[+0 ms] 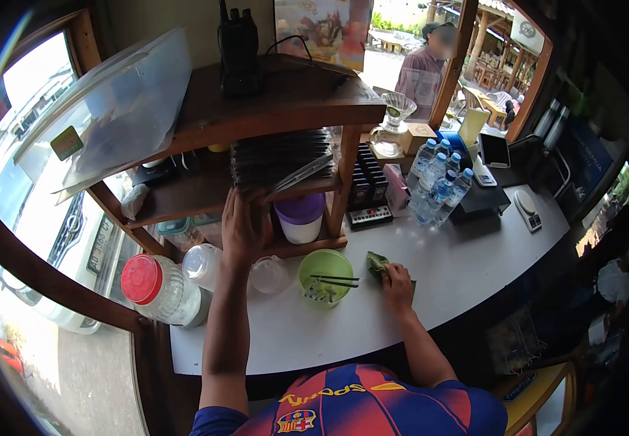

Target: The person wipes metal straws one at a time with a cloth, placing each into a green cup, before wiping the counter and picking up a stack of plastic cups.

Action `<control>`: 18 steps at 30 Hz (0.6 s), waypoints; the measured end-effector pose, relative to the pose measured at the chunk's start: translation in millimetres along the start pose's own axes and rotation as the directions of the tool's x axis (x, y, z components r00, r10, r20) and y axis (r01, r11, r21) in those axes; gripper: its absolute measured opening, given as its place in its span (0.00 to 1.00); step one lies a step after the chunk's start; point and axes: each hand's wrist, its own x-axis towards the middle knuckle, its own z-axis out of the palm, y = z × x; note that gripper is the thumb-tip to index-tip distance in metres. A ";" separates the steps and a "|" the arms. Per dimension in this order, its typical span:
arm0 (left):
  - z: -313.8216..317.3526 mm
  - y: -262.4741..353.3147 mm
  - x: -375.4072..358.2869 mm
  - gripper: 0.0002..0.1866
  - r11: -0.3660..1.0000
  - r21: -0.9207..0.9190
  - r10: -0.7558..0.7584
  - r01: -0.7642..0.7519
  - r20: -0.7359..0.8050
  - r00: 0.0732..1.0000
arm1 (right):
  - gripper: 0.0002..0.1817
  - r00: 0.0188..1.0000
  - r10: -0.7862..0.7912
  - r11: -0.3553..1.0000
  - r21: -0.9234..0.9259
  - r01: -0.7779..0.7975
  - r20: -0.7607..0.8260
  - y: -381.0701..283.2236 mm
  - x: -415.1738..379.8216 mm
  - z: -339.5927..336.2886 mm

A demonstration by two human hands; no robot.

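My left hand (pixel 243 218) is raised at the shelf edge, its fingers together near a thin clear packet (pixel 301 174) in front of a dark stack (pixel 274 156); what the fingertips hold is too small to make out. On the white table, my right hand (pixel 397 282) is closed on a folded green leaf-like item (pixel 377 263). Between the hands stands a light green tub (pixel 322 263) with dark sticks and small clear pieces inside. A purple-lidded tub (pixel 301 218) sits on the low shelf, right of my left hand.
Red-lidded jar (pixel 142 280) and white-lidded jar (pixel 202 265) stand at the left, with a clear container (pixel 269 275) nearby. Several water bottles (pixel 438 182), a black box (pixel 478 203) and a small scale (pixel 527 211) are at the right. A person (pixel 423 73) is outside the window.
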 end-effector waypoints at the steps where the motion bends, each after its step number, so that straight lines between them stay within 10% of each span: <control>1: -5.2 10.7 -5.5 0.06 0.996 -0.059 -0.072 0.072 0.003 0.997 | 0.14 0.998 0.055 0.988 0.144 -0.050 -0.033 3.7 1.5 2.4; 3: -21.1 38.5 -17.5 0.05 0.971 -0.118 -0.205 0.206 0.022 0.979 | 0.13 0.967 0.256 0.780 0.590 -0.208 0.003 9.2 6.2 0.3; 6: -30.8 88.0 -52.1 0.06 0.832 -0.360 -0.429 0.423 0.068 0.901 | 0.17 0.886 0.335 -0.046 0.945 -0.325 0.321 -12.9 10.5 -37.1; 13: 29.3 171.0 -131.6 0.06 0.375 -0.436 -0.395 0.818 0.723 0.566 | 0.33 0.891 -0.100 -0.381 0.810 -0.446 0.443 -46.3 -19.2 -91.3; 18: 52.6 196.5 -125.0 0.06 0.288 -0.574 -0.364 0.767 0.675 0.642 | 0.28 0.905 -0.117 0.120 0.911 -0.395 0.408 -107.1 -15.5 -119.6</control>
